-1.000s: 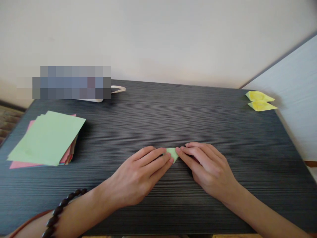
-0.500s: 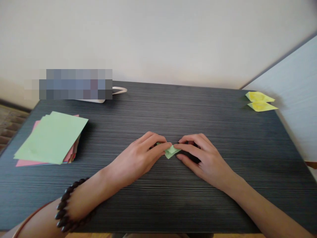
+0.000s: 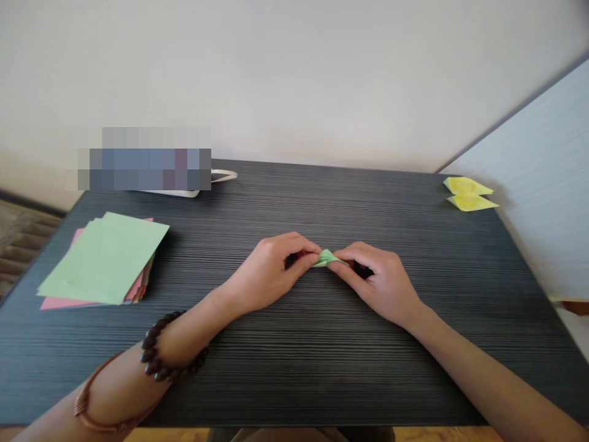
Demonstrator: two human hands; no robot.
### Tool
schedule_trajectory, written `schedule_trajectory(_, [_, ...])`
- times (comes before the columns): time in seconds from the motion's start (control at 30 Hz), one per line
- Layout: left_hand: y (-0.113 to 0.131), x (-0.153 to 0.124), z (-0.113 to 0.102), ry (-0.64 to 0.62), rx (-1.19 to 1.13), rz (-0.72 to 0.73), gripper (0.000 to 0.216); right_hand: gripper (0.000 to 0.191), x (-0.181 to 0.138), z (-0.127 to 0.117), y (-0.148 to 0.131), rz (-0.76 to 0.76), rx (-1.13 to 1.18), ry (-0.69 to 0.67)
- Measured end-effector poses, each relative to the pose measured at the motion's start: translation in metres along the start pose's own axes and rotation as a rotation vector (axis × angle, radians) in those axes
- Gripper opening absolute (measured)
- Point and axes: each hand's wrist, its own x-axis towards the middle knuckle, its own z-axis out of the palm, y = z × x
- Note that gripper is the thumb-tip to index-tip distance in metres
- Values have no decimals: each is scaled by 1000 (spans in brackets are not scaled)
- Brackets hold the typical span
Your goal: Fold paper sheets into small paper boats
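Note:
A small folded piece of green paper [image 3: 326, 257] is held above the middle of the dark table, with a peak standing up between my fingertips. My left hand [image 3: 271, 273] pinches its left end between thumb and forefinger. From the other side, my right hand [image 3: 384, 279] grips the right end in the same way. Fingers cover both ends of the paper, so their folds are hidden. A dark bead bracelet [image 3: 156, 347] and a brown cord band circle my left wrist and forearm.
On the left of the dark table [image 3: 294, 368] lies a stack of coloured paper sheets [image 3: 105, 258], green on top. Two yellow folded paper pieces [image 3: 469, 193] rest at the far right. A blurred-out object [image 3: 147, 172] with a pale loop stands at the back left, near the wall.
The green paper has gone from lying flatter to a raised peak, and sits slightly farther away. Both hands have closed into pinches on its ends. The view has shifted slightly.

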Motion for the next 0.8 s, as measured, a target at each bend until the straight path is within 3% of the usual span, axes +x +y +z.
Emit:
schedule_trajectory(0.17, [1,8,-5,-16,-235,-175,30,22,24,-7,4,222,259,-142])
schedule_trajectory(0.27, [-3,9,-6,8,-387,-198,33,23,29,-4,5,279,383,-130])
schedule_trajectory(0.43, [-2,2,-1,106,-314,-121,34,31,25,1,-3,296,344,-36])
schedule_trajectory(0.57, [3,-1,1,37,-115,18,35,35,24,-1,-6,278,351,-30])
schedule_trajectory(0.8, [2,-1,1,-36,-290,-151,33,24,20,-1,1,230,463,-142])
